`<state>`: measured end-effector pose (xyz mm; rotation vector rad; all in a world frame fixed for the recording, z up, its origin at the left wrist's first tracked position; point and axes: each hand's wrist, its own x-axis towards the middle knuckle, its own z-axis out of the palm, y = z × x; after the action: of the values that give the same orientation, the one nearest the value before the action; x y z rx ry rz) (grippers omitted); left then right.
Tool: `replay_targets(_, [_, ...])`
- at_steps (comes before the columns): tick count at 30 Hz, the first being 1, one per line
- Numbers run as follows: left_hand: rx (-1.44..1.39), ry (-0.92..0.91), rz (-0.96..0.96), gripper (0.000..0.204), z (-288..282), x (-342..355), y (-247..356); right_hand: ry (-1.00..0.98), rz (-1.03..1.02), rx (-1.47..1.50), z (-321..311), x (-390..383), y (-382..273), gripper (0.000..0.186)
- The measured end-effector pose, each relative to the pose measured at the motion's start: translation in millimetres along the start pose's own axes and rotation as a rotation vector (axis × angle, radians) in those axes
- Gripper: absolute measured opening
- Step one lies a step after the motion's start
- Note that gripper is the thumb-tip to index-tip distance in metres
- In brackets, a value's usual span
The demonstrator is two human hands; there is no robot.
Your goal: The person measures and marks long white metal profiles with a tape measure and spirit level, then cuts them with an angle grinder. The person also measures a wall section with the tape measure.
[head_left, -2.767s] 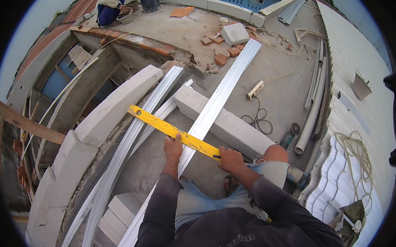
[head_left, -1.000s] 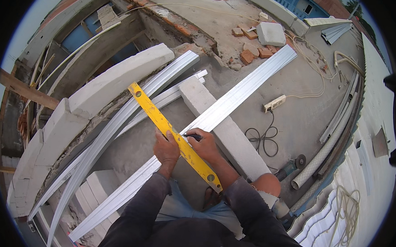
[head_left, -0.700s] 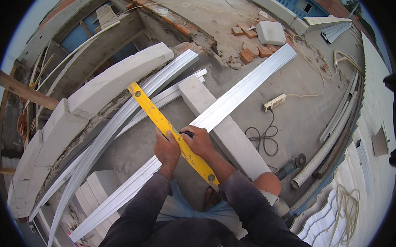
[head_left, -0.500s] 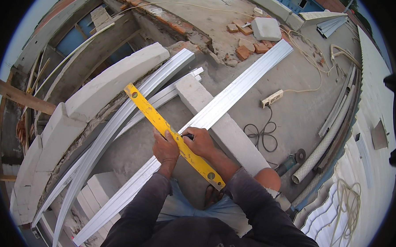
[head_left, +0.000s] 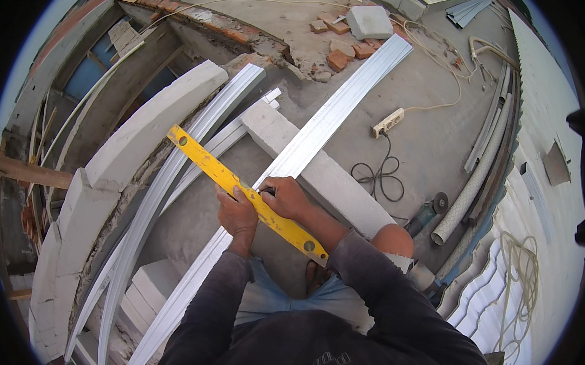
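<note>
A yellow spirit level (head_left: 210, 165) lies diagonally across a long silver metal channel (head_left: 332, 114), which rests over a pale block beam (head_left: 332, 187). My left hand (head_left: 237, 217) is closed on the level near its middle, with the thumb on top. My right hand (head_left: 285, 201) is closed round a small dark pen-like tool (head_left: 269, 191) at the level's right edge, on the channel, its tip mostly hidden by the fingers. Two more metal channels (head_left: 158, 178) lie to the left beside a low block wall (head_left: 133, 127).
An open drop with framing (head_left: 81, 126) is beyond the wall. A power strip (head_left: 388, 122), angle grinder (head_left: 426, 216) and pipes (head_left: 462, 191) lie to the right. Brick rubble (head_left: 339, 60) is at the back. Corrugated sheets (head_left: 480, 305) and coiled hose (head_left: 519, 290) are at lower right.
Since the oldest frame, my right hand left the level's end for its middle, now holding the dark tool. The level tilted more steeply. Recently, the view shifted slightly, with little hand movement.
</note>
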<state>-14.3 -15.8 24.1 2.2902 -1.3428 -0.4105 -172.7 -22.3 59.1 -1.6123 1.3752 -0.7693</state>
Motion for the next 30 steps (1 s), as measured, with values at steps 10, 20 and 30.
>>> replay_targets(10, [-0.034, -0.020, -0.005, 0.066, -3.4, 0.4, -0.1, 0.176, 0.181, -0.286, 33.5, -78.6, 12.3, 0.031])
replay_targets(20, [0.199, -0.317, 0.576, 0.118, -75.7, -23.0, -102.6, 0.674, 0.329, 0.266, -101.8, -193.8, -45.8, 0.034])
replay_targets(30, [0.250, -0.329, 0.604, 0.099, -98.8, -23.4, -151.1, 1.298, 1.365, -0.161, -14.1, -369.1, 88.4, 0.063])
